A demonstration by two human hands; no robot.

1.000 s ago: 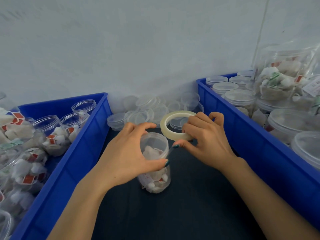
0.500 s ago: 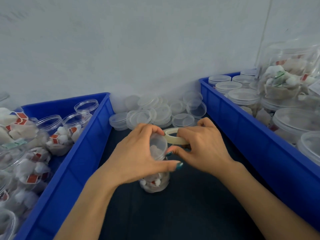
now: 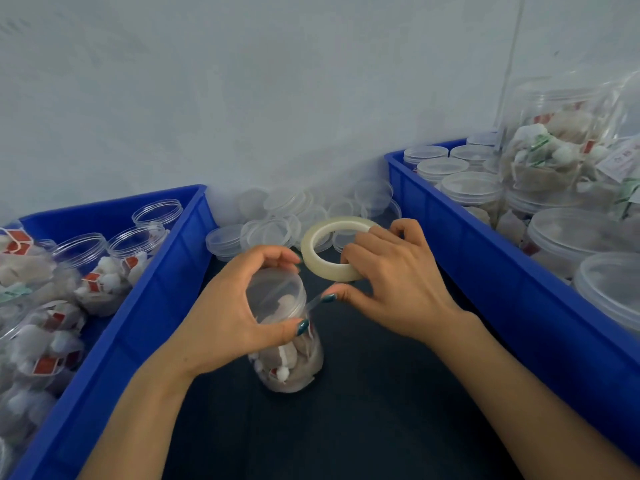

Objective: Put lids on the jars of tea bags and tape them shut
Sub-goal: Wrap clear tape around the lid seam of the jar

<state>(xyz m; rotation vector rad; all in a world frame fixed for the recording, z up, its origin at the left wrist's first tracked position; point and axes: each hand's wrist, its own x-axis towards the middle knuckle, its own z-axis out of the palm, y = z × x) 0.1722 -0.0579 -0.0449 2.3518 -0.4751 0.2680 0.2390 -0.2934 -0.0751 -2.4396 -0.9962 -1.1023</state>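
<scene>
One head-worn wide-angle camera looks forward and down, close over the dark tabletop (image 3: 363, 427), facing a pale wall (image 3: 242, 98).

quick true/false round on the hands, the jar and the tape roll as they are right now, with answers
1. The left hand grips the jar near its top. True.
2. The tape roll lies flat with no hand on it. False: the right hand holds it up, tilted, behind the jar.
3. A strip of tape runs from the right thumb to the jar. True.
4. The held jar has no lid. False: a clear lid sits on it.
5. Every jar in the left crate is lidded. False: several open jars stand there.
</scene>
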